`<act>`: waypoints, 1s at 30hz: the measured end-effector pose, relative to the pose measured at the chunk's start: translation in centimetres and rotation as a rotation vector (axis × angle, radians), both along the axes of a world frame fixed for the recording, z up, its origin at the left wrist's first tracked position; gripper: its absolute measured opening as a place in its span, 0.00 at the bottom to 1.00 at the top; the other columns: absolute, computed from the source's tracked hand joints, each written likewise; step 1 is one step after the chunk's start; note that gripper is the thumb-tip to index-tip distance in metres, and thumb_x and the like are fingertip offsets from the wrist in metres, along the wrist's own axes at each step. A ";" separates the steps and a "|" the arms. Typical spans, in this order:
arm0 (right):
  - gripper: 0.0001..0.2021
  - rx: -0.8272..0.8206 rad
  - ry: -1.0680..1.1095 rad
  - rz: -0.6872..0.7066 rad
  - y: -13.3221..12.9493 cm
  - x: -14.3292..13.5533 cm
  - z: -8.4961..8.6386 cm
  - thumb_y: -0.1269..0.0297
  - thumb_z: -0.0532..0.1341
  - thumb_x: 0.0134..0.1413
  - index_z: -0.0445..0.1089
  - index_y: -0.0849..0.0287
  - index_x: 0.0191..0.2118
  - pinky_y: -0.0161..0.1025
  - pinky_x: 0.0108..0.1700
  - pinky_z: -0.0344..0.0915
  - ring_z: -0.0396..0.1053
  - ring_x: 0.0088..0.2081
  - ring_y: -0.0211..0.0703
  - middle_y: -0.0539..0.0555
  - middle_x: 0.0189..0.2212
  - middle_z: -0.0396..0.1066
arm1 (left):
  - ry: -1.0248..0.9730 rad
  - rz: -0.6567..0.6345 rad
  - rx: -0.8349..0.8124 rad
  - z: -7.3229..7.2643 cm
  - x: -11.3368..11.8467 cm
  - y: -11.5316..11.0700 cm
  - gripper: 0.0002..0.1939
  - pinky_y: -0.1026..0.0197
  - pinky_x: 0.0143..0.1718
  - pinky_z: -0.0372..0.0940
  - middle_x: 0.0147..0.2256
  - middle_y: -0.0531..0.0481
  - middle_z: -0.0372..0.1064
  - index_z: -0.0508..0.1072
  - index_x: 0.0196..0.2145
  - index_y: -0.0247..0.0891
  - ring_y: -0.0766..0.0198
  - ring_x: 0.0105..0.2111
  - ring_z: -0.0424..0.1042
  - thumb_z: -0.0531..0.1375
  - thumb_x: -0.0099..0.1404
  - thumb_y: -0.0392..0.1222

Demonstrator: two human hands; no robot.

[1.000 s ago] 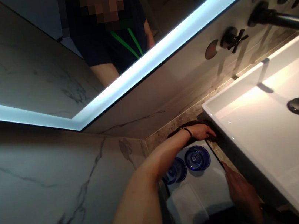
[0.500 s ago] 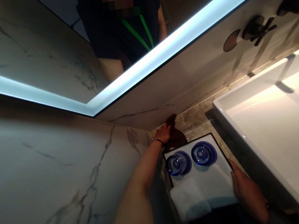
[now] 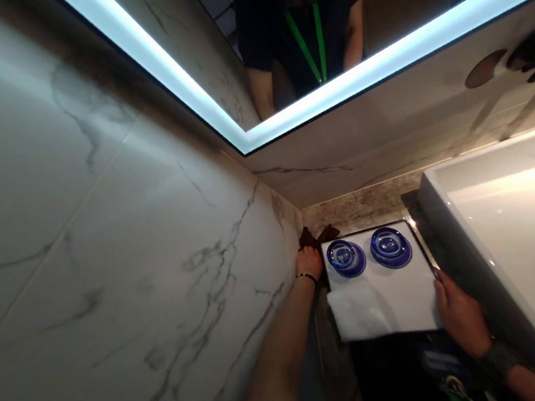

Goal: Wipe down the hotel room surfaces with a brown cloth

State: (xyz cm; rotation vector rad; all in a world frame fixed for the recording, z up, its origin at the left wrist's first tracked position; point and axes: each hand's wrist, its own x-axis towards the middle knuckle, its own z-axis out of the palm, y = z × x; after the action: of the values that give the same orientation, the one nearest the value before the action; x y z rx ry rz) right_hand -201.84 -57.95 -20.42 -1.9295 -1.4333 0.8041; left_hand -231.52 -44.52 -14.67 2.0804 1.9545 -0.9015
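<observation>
My left hand [image 3: 309, 262] is closed on a dark brown cloth [image 3: 308, 237], pressed to the counter at the wall corner behind the tray's left side. Its fingertips are partly hidden. The white-topped tray with a dark rim [image 3: 413, 302] has my right hand [image 3: 462, 315] gripping its right edge. Two blue glasses stand towards the tray's back, a left glass [image 3: 343, 256] and a right glass [image 3: 389, 246], each on a round blue base or coaster. A folded white towel [image 3: 357, 313] lies at the front left of the tray.
A white basin [image 3: 462, 225] borders the counter [image 3: 373, 203] on the right. Marbled wall [image 3: 171, 295] rises close along my left arm. A lit-edge mirror [image 3: 387, 58] hangs above, and a dark tap handle [image 3: 534, 50] juts from the wall at right.
The view has swung left. My left hand has come nearer along the tray's left side, drawing the cloth with it. The tray sits squarer, with my right hand still on its edge.
</observation>
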 end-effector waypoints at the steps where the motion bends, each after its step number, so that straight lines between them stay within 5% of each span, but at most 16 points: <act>1: 0.28 -0.003 -0.008 -0.005 0.0 0.1 0.1 0.54 0.44 0.62 0.65 0.70 0.56 0.45 0.44 0.70 0.73 0.41 0.54 0.66 0.43 0.72 | -0.006 0.021 -0.008 0.1 0.2 -1.1 0.20 0.52 0.49 0.61 0.48 0.32 0.66 0.70 0.47 0.28 0.52 0.51 0.64 0.43 0.67 0.30; 5: 0.28 -0.023 -0.044 -0.008 -0.4 0.3 0.6 0.56 0.44 0.61 0.65 0.69 0.56 0.44 0.40 0.70 0.74 0.36 0.54 0.65 0.39 0.74 | -0.055 0.090 -0.030 0.7 0.5 -4.4 0.15 0.54 0.46 0.64 0.43 0.34 0.70 0.74 0.41 0.29 0.52 0.47 0.68 0.48 0.66 0.32; 8: 0.28 -0.040 -0.056 -0.011 -1.2 0.5 0.7 0.55 0.44 0.60 0.66 0.68 0.56 0.43 0.37 0.71 0.74 0.35 0.54 0.64 0.38 0.74 | -0.080 0.148 0.025 1.5 0.5 -4.5 0.12 0.57 0.41 0.66 0.43 0.36 0.69 0.73 0.42 0.32 0.54 0.42 0.72 0.53 0.64 0.34; 15: 0.29 -0.015 -0.090 -0.001 -2.2 0.8 -0.6 0.53 0.44 0.60 0.63 0.68 0.58 0.47 0.43 0.71 0.73 0.42 0.56 0.65 0.46 0.71 | -0.128 0.235 0.430 2.7 0.0 3.3 0.22 0.57 0.49 0.64 0.56 0.32 0.55 0.57 0.58 0.32 0.53 0.51 0.66 0.48 0.68 0.38; 22: 0.31 -0.017 -0.248 0.086 -2.3 1.4 -2.3 0.52 0.40 0.61 0.61 0.70 0.59 0.56 0.48 0.67 0.71 0.44 0.62 0.70 0.46 0.69 | -0.197 0.381 0.281 -1.5 -0.9 11.9 0.22 0.59 0.43 0.67 0.58 0.26 0.54 0.62 0.54 0.26 0.53 0.45 0.72 0.55 0.63 0.36; 30: 0.29 -0.067 -0.235 0.030 -2.4 2.3 -4.0 0.51 0.44 0.58 0.66 0.66 0.55 0.53 0.37 0.71 0.73 0.34 0.61 0.66 0.36 0.73 | -0.332 0.165 0.181 -3.3 1.5 12.5 0.26 0.58 0.48 0.67 0.64 0.37 0.44 0.59 0.58 0.37 0.56 0.49 0.70 0.54 0.61 0.37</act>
State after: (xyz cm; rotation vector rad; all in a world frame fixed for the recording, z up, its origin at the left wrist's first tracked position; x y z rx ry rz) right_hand -199.57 -60.37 -24.43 -2.1148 -1.5936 0.6625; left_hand -230.00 -32.05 -17.99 1.9661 2.0449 -0.3327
